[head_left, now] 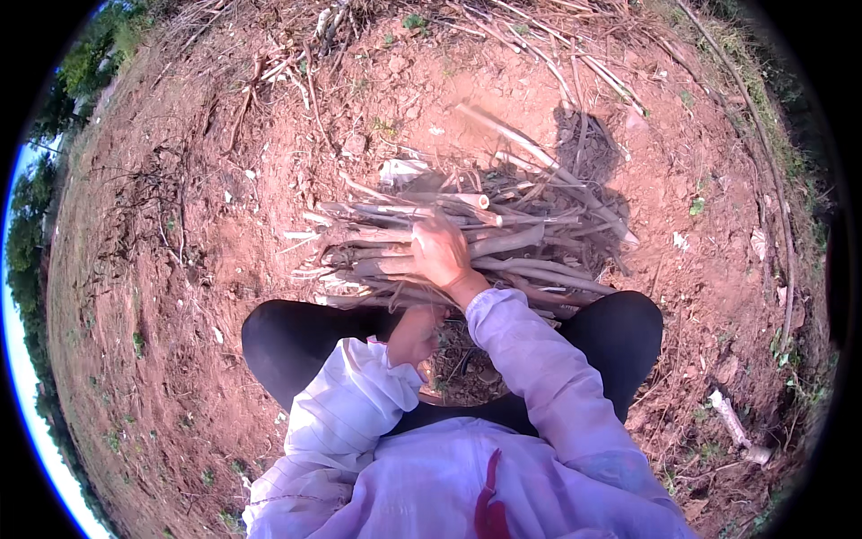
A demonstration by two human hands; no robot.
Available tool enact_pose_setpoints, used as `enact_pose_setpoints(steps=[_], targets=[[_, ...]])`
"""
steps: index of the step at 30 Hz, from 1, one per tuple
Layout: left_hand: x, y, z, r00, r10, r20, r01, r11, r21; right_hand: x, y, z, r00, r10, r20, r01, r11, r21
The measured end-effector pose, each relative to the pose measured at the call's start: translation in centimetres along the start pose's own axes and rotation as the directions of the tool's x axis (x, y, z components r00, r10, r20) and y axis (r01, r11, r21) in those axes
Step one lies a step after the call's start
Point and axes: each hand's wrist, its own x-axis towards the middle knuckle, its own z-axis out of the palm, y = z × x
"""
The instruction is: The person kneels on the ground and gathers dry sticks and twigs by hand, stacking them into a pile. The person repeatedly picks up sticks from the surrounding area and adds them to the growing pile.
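Observation:
A pile of cut sticks and thin branches (512, 239) lies crosswise on the ground before my knees. My right hand (441, 249) is on top of the pile's middle, its fingers curled down over the sticks. Close to my body, my left hand (417, 333) is at the near edge of the pile. Its fingers are partly hidden under the sticks and my right wrist, so its grip is unclear. One longer pale stick (539, 158) slants across the pile's right end and reaches out beyond it.
My bent knees in dark trousers (616, 343) flank the pile. A whitish crumpled piece (403, 171) lies just behind it. More loose branches (572, 57) are scattered on the reddish soil at the far side. A short pale piece of wood (737, 424) lies at right.

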Motion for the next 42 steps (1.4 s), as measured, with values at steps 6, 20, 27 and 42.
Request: enact_pose_setpoints(steps=[6, 20, 27, 42], targets=[[1.1, 1.7, 1.3, 0.986, 0.163, -0.029, -0.16, 0.983, 0.09, 0.6, 1.8, 1.3, 0.99, -0.144, -0.005, 0.142, 0.98, -0.14], [3.6, 6.5, 2.1, 0.987, -0.099, -0.129, 0.089, 0.992, -0.085, 6.3, 7.7, 3.3, 0.99, -0.143, -0.02, 0.144, 0.984, 0.103], [3.1, 4.1, 3.0, 0.977, -0.167, -0.136, 0.158, 0.985, -0.072, 1.0, 6.5, 0.8, 1.0, -0.029, -0.002, 0.027, 0.885, 0.466], [4.0, 3.5, 2.1, 0.996, 0.0, -0.092, -0.026, 0.96, -0.28, -2.0, 2.3, -0.4, 0.972, 0.216, -0.088, -0.142, 0.849, 0.508]])
